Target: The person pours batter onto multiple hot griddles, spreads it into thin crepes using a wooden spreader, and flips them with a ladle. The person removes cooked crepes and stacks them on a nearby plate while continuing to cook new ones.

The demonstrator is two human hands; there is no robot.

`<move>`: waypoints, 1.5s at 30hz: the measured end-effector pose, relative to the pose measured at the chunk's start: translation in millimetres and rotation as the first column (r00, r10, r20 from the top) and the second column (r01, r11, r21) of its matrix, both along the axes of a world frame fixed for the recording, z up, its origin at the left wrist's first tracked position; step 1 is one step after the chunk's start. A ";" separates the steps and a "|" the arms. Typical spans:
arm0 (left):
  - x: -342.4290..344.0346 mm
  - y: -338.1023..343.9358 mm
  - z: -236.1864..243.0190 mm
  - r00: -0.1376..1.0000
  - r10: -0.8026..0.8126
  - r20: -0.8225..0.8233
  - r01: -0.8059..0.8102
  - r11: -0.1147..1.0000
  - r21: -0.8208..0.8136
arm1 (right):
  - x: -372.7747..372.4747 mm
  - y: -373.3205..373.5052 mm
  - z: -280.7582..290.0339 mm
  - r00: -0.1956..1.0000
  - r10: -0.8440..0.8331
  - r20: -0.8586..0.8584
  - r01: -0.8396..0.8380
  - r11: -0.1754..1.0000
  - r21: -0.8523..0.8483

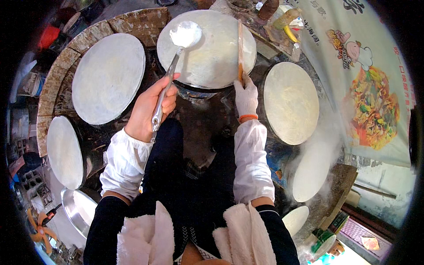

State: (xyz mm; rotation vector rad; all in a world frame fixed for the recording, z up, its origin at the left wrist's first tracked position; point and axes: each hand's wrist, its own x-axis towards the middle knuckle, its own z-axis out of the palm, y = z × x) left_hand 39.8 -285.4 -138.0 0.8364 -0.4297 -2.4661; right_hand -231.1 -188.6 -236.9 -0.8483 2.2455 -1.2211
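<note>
My bare left hand [145, 108] is wrapped round the handle of a metal ladle [174, 62]. White batter [186, 34] fills the ladle's bowl, which is over the left part of the round griddle [216, 57] in front of me. That griddle carries a pale, whitish coating. In a white glove, my right hand [246, 98] grips the lower end of a thin wooden spreader [240, 46]. The spreader extends away from me along the griddle's right side. Whether ladle or spreader touches the surface, I cannot tell.
More pale round griddles curve around me, at the left [108, 79] and right [291, 104]. Steam rises near a far-right griddle [311, 172]. A metal basin [79, 211] is at lower left. A printed banner [335, 84] hangs at right. An orange-bladed fan [40, 230] is at lower left.
</note>
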 end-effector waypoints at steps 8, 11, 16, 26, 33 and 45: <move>21.4 9.5 -1.2 0.998 0.002 0.058 0.000 0.999 -0.036 | 10.4 -24.5 12.7 0.946 0.112 -0.303 0.028 0.907 0.421; 24.8 12.4 1.9 0.998 0.010 0.065 -0.005 0.997 -0.071 | -6.3 -12.0 3.3 0.906 0.153 -0.395 0.047 0.891 0.452; 38.3 20.0 6.8 0.994 0.037 0.105 -0.024 0.993 -0.118 | -5.7 32.8 2.5 0.908 0.091 -0.410 0.130 0.866 0.482; 53.8 29.8 6.7 0.995 0.055 0.079 -0.046 0.993 -0.113 | 45.7 39.5 -8.1 1.000 0.022 -0.017 -0.023 0.998 -0.058; 65.7 39.6 11.0 0.995 0.068 0.069 -0.061 0.994 -0.089 | 30.0 13.0 0.0 0.981 0.146 -0.130 -0.145 0.989 0.015; 7.9 -17.5 -13.8 0.968 -0.090 0.233 0.151 0.954 -0.260 | 54.5 75.6 8.2 0.969 -0.046 0.243 0.085 0.985 -0.153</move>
